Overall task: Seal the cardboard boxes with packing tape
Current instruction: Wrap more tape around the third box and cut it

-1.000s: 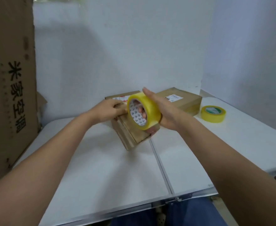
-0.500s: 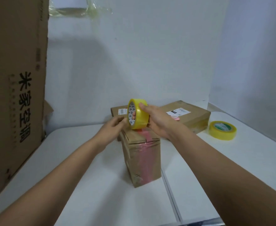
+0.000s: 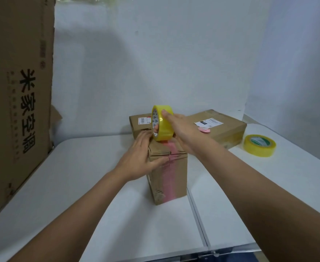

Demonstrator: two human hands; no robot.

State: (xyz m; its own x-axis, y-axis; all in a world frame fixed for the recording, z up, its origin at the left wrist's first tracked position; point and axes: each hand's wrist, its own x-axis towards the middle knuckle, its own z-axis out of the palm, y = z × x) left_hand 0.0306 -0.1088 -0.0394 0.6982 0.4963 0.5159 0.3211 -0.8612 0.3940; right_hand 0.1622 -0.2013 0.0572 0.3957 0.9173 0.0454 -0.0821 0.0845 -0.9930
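A small cardboard box (image 3: 176, 178) stands upright on the white table (image 3: 79, 186), with a pink strip running down its front face and over its top. My left hand (image 3: 142, 157) presses on the box's upper left corner, thumb on the front face beside the pink strip. My right hand (image 3: 180, 131) holds a yellow tape roll (image 3: 164, 125) upright just above the far edge of the box top, fingers through its core. Tape appears to run from the roll down onto the box top.
Two flat cardboard boxes lie behind: one (image 3: 139, 122) at the centre, one (image 3: 223, 127) to the right with a white label and a small pink object (image 3: 204, 130) on it. A second yellow tape roll (image 3: 259, 145) lies at right. A tall carton (image 3: 17, 91) leans at left.
The small box went from lying tilted to standing upright. My left hand moved from the roll down onto the box's corner, while the roll stays above the box top.
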